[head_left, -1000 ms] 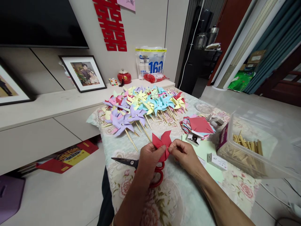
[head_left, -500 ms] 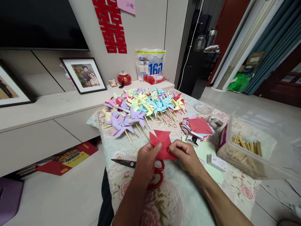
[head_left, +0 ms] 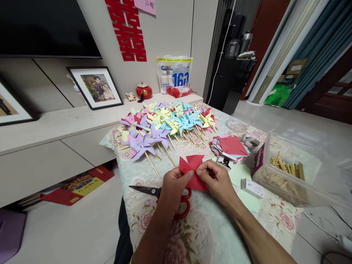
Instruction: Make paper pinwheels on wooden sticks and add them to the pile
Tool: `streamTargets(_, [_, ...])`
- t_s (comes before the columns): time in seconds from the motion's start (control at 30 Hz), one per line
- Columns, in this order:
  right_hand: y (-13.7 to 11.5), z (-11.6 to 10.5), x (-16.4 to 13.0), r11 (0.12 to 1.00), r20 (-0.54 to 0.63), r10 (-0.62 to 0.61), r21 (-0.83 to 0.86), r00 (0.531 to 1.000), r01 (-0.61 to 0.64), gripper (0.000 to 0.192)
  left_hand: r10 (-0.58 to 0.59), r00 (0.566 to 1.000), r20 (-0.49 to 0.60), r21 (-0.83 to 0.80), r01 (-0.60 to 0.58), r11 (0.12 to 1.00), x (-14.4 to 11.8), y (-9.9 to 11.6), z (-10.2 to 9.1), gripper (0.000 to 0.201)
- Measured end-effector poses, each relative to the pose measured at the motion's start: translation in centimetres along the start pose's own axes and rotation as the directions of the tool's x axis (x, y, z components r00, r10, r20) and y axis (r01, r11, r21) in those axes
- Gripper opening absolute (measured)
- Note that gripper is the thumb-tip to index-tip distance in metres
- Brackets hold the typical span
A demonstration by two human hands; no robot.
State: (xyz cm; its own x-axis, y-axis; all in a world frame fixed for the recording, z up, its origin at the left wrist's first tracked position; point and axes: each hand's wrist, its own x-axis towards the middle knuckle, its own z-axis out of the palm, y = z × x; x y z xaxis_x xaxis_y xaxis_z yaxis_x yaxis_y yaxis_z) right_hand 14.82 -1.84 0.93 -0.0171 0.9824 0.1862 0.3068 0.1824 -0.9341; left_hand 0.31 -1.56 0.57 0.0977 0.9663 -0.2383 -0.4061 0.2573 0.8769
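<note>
1. The left hand [head_left: 173, 187] was closed on the red paper [head_left: 192, 170], with the thumb pressed on its left flap.
2. The right hand [head_left: 217, 179] also pinched the red paper, with the fingertips bent on its right flap.
3. The red paper was held just above the table [head_left: 209, 234], near its front edge, partly folded with two flaps pointing up.
4. The scissors [head_left: 165, 196] lay on the table just under the red paper; the left hand hid part of their red handles.
5. A heap of coloured pinwheels [head_left: 167, 126] lay beyond the red paper, at the far end of the table.
6. A stack of paper squares [head_left: 232, 146] lay behind and right of the red paper.
7. A clear box of wooden sticks [head_left: 286, 174] stood well to the right of the red paper.
</note>
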Motion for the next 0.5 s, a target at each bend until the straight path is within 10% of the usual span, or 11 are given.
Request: streamTargets(0.5, [-0.05, 0.01, -0.04, 0.998, -0.019, -0.004, -0.06, 1.0, 0.003, 0.016, -0.029, 0.996, 0.082, -0.015, 0.031, 0.999, -0.07, -0.29, 0.01, 0.03])
